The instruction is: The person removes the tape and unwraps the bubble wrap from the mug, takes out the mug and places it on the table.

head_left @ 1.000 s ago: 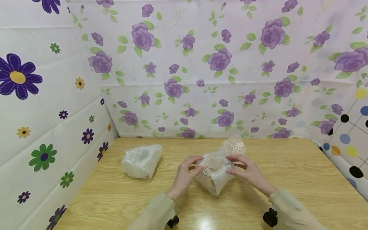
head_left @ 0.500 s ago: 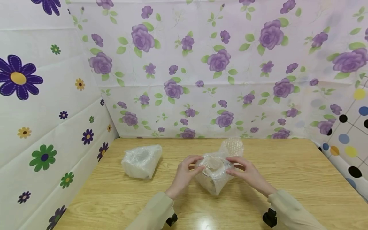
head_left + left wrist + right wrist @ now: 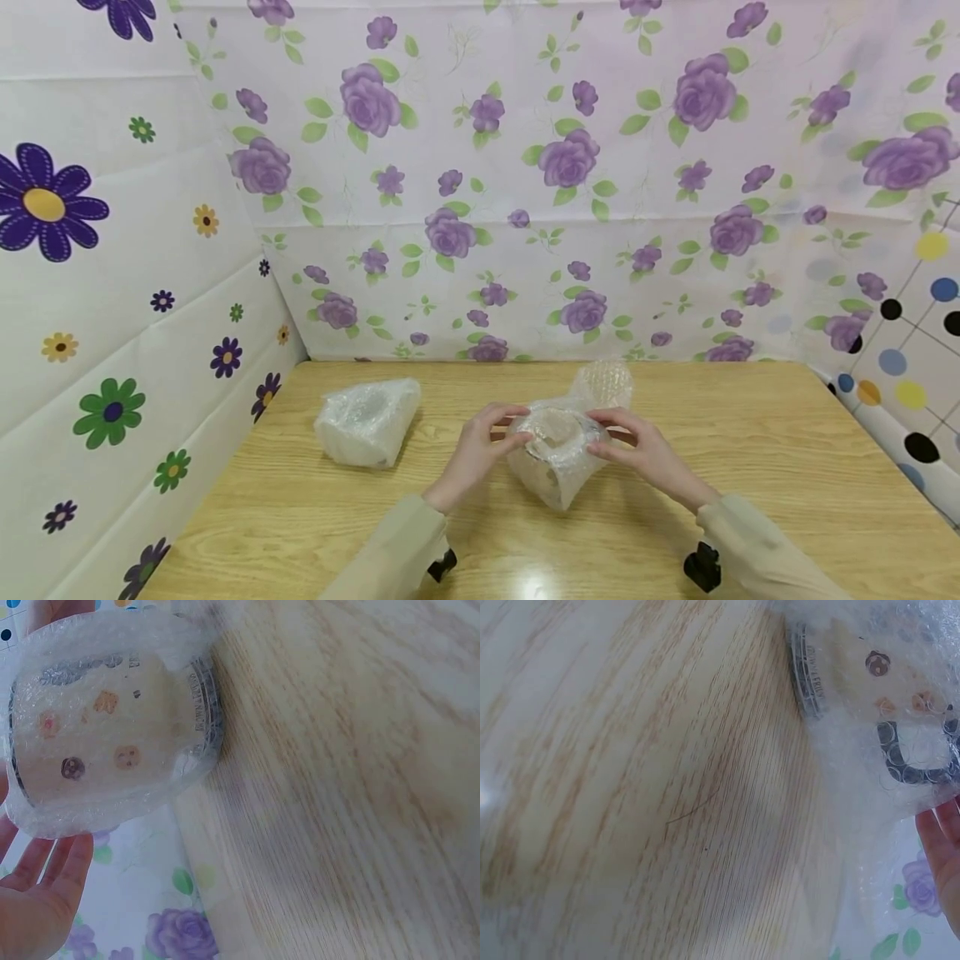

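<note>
A mug [image 3: 551,477] wrapped in bubble wrap stands on the table between my hands. Through the film, the left wrist view shows small printed faces on the cream wall of the wrapped mug [image 3: 112,727]. A dark handle [image 3: 911,775] shows in the right wrist view. My left hand [image 3: 476,450] grips the wrapped rim from the left, thumb in front and fingers behind. On the opposite side, my right hand [image 3: 647,454] holds the rim in the same way. A loose flap of bubble wrap [image 3: 606,383] sticks out behind the mug.
Another bubble-wrapped bundle [image 3: 367,425] lies to the left on the wooden table [image 3: 750,483]; its content is hidden. A floral cloth [image 3: 450,167] hangs along the back edge, with patterned cloths at both sides.
Both hands keep their hold on the wrapped mug, which stays in place. Only a very slight shift of the whole head view shows.
</note>
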### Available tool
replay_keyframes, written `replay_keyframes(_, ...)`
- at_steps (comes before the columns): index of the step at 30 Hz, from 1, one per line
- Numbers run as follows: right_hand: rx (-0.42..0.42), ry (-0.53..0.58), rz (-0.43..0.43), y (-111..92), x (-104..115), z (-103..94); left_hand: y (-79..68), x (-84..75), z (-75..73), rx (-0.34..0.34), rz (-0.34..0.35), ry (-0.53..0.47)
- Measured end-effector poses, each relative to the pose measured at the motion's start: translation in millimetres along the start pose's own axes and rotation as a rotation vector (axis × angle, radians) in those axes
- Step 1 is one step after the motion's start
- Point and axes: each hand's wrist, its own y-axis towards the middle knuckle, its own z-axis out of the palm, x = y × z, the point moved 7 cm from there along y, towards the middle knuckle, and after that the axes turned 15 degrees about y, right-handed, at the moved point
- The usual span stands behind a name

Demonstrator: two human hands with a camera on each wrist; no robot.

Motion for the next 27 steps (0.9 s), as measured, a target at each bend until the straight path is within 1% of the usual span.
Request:
replay_keyframes(4,0.007,0.005,-0.001,0,14,4.6,1.2,2.3,-0.1,0.022,-0.015,-0.015)
replay_keyframes(8,0.006,0.008,0.010,-1,29,8.7,2.2,2.6,-0.5,0.027,-0.016,-0.017)
replay_keyframes(13,0.006,0.009,0.018,-1,30,9.9,2.6,4.8,-0.8,0.025,0.006,-0.026)
replay_keyframes(16,0.000,0.015,0.025,-1,28,9.5,3.7,12.6,0.8,0.026,0.032,-0.056)
replay_keyframes(19,-0.006,0.016,0.024,-1,27,9.0,6.8,27.3,5.2,0.036,0.044,-0.072)
replay_keyframes(21,-0.011,0.020,0.026,-1,27,8.6,8.9,36.0,8.0,0.044,0.040,-0.064)
replay_keyframes(23,-0.015,0.020,0.029,-1,26,8.2,11.2,43.3,9.5,0.037,0.033,-0.041)
replay_keyframes(27,-0.020,0.019,0.033,-2,26,7.7,14.5,45.5,7.3,-0.009,0.035,-0.027)
